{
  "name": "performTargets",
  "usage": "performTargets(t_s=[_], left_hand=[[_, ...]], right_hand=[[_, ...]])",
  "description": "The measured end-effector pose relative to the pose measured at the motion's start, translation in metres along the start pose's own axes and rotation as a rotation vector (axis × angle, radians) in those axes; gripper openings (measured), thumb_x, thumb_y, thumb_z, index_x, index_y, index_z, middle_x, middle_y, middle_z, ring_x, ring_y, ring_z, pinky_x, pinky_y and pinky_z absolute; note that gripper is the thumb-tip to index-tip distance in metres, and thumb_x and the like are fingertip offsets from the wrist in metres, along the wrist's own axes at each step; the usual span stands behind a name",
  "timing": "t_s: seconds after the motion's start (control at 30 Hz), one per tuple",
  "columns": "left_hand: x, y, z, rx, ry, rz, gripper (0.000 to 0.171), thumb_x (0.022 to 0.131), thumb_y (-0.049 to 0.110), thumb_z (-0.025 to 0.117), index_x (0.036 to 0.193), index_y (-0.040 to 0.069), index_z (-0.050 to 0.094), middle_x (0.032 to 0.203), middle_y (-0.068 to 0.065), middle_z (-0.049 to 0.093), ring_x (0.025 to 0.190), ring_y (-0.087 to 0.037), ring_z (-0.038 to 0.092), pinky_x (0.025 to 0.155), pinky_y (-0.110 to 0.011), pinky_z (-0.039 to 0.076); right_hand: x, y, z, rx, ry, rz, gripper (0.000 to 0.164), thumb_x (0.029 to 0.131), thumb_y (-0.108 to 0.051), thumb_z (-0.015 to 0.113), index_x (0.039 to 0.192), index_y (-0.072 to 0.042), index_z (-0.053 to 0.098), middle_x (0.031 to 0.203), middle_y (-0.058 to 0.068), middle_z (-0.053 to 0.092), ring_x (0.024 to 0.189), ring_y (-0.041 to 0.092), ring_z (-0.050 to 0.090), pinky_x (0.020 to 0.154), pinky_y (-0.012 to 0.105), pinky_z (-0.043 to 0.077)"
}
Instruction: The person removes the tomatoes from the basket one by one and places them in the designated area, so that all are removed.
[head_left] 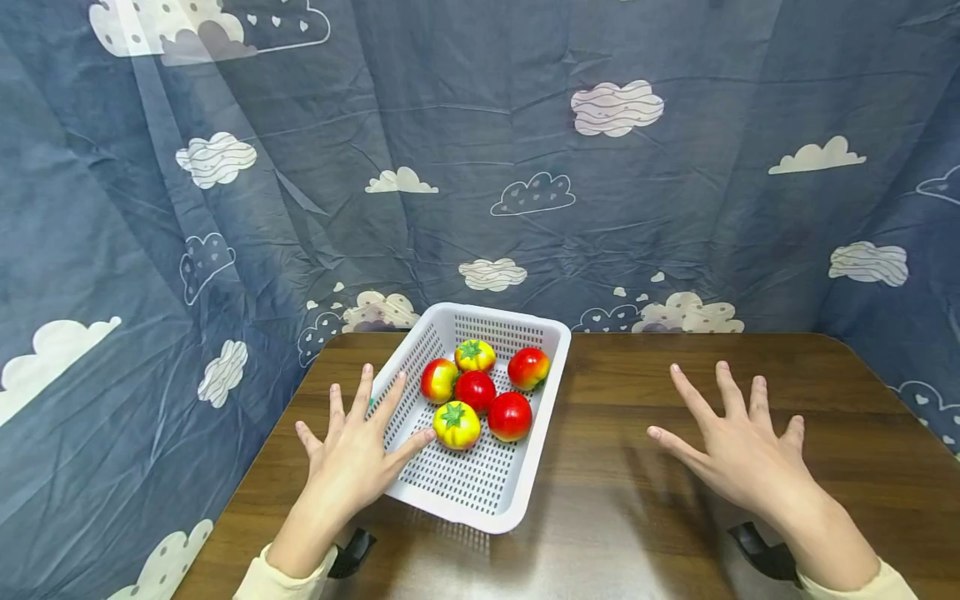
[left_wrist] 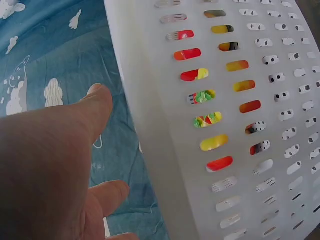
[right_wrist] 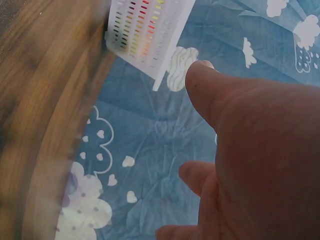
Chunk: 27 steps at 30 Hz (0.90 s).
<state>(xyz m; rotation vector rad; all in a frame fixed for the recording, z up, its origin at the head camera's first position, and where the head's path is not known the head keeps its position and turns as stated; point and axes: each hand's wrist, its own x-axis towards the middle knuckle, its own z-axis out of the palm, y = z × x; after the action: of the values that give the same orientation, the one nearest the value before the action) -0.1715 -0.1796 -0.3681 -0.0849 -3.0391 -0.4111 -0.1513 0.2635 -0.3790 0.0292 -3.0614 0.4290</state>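
Note:
A white perforated plastic basket [head_left: 487, 523] stands on the table, left of middle in the head view. Inside lie several shiny toy fruits: two yellow ones with green star-shaped caps, such as the front one [head_left: 457, 425], and red or red-yellow ones [head_left: 510, 417]. My left hand [head_left: 348, 454] is spread above the basket's left side, holding nothing. In the left wrist view, its thumb [left_wrist: 95, 112] appears beside the basket's wall [left_wrist: 150, 145]. Well to the right of the basket, my right hand [head_left: 750, 454] hovers over the table with fingers spread, also holding nothing.
The brown wooden table [head_left: 600, 483] reaches back to a blue-grey cloth [head_left: 480, 242] printed with clouds, which also hangs at both sides. Black straps [head_left: 352, 552] sit at both wrists.

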Motion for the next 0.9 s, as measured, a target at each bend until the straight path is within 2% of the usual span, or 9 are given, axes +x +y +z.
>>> performTargets(t_s=[0.23,0.43,0.67,0.9], left_hand=[[0.001,-0.002,-0.002,0.0,0.002,0.001,0.089,0.097,0.076,0.058,0.171,0.038,0.026,0.183,-0.009,0.005,0.162,-0.06,0.005,0.108,-0.096,0.001],[0.0,-0.008,-0.005,-0.013,-0.009,-0.007,0.093,0.097,0.08,0.054,0.172,0.034,0.025,0.183,-0.011,0.007,0.161,-0.059,0.01,0.11,-0.094,0.005],[-0.001,-0.02,-0.008,-0.032,-0.013,-0.003,0.1,0.094,0.083,0.053,0.173,0.031,0.02,0.182,-0.014,0.01,0.162,-0.056,0.016,0.114,-0.091,0.013],[-0.006,-0.034,-0.009,-0.032,-0.02,0.031,0.102,0.093,0.083,0.057,0.173,0.029,0.024,0.181,-0.015,0.015,0.161,-0.053,0.023,0.114,-0.087,0.023]], right_hand=[[0.001,-0.002,0.0,-0.004,-0.03,-0.01,0.094,0.101,-0.079,0.045,0.174,-0.033,0.005,0.172,0.04,0.003,0.146,0.081,0.004,0.099,0.099,0.007],[0.004,-0.005,0.001,-0.021,-0.021,-0.035,0.092,0.102,-0.077,0.045,0.174,-0.033,0.01,0.172,0.04,0.011,0.148,0.078,0.011,0.103,0.095,0.012],[0.013,-0.014,0.0,-0.037,-0.01,-0.083,0.09,0.101,-0.077,0.047,0.174,-0.033,0.015,0.172,0.036,0.018,0.151,0.072,0.018,0.106,0.091,0.019],[0.023,-0.029,-0.004,-0.074,-0.018,-0.136,0.09,0.101,-0.079,0.046,0.173,-0.032,0.021,0.172,0.033,0.025,0.152,0.068,0.026,0.109,0.087,0.027]])
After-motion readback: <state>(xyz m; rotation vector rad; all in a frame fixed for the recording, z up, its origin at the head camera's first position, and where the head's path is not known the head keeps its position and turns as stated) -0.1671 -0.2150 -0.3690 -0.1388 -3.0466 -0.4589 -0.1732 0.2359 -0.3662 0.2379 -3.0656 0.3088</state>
